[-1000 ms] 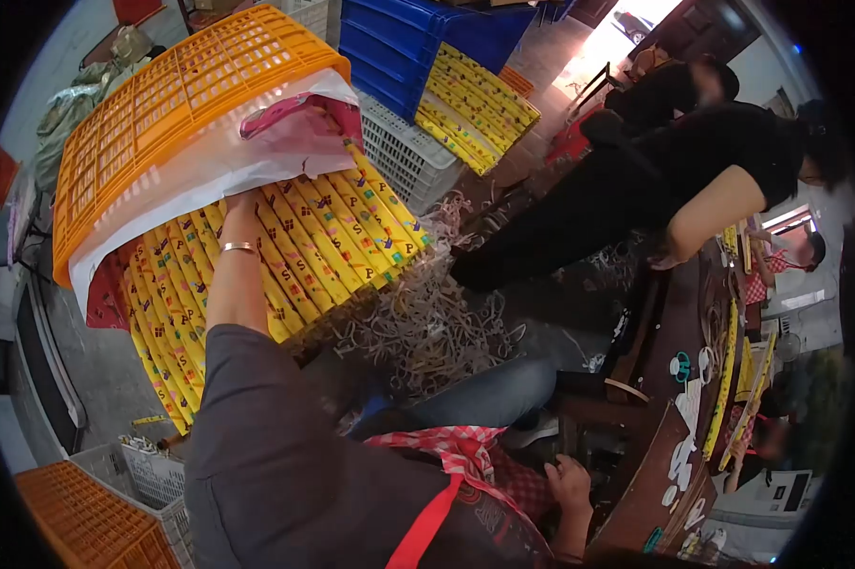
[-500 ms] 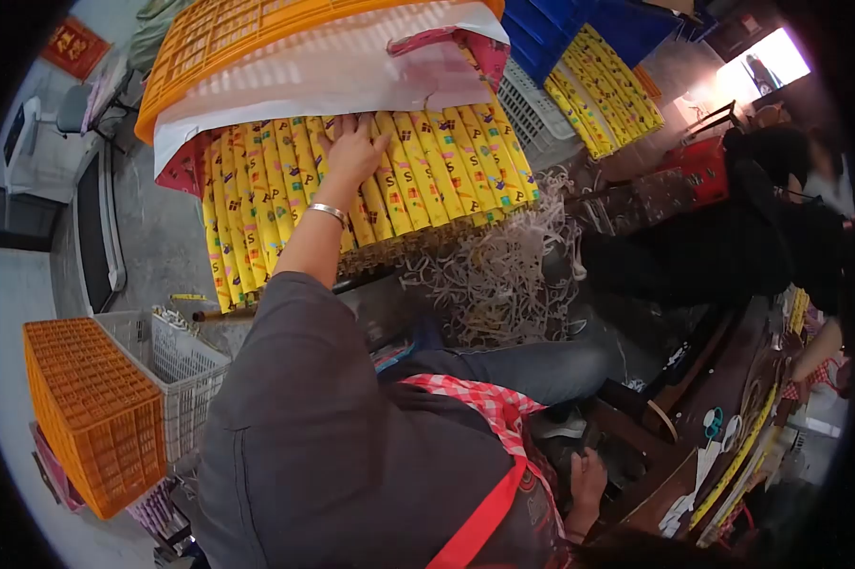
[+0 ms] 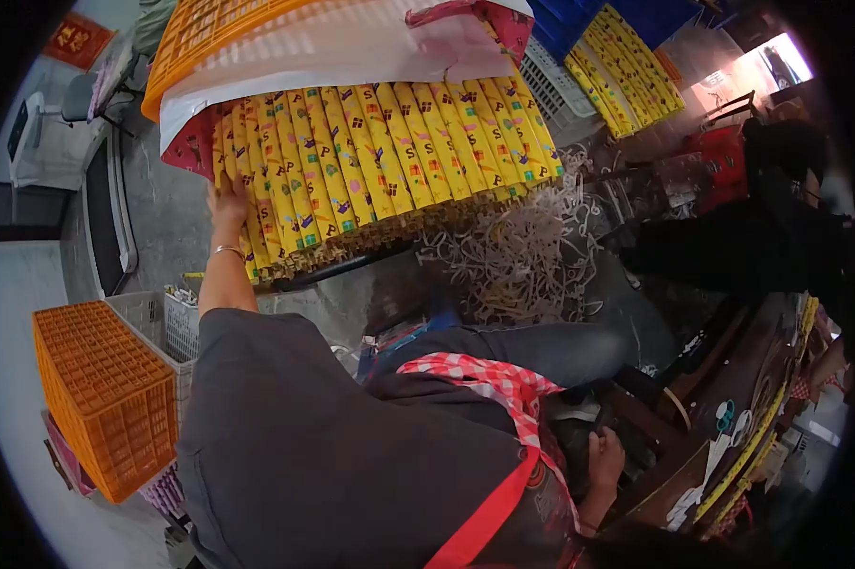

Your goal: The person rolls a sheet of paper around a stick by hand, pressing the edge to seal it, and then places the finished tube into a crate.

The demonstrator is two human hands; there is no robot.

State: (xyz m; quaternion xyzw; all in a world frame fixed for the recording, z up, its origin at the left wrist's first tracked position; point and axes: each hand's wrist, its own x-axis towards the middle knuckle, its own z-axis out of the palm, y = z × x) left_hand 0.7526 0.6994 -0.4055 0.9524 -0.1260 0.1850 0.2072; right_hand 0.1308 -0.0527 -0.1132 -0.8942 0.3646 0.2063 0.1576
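Long yellow patterned rolls lie side by side in a wide stack, with a white sheet partly over their upper ends. At the stack's left edge, my left hand touches the outermost rolls, its thumb and fingers apart; part of the fingertips is hard to make out. A metal bracelet circles that wrist. Low at the right, beside my body, my right hand has loosely bent fingers and no visible object in it. A red-and-white checked cloth lies across my lap.
An orange basket stands behind the stack; another orange crate is at lower left. Pale strips are heaped right of the stack. More yellow rolls lie at the upper right. A person in dark clothes and scissors are at right.
My left hand has moved left from the middle of the rolls to their left edge. The view has shifted slightly. My right hand remains low beside my body.
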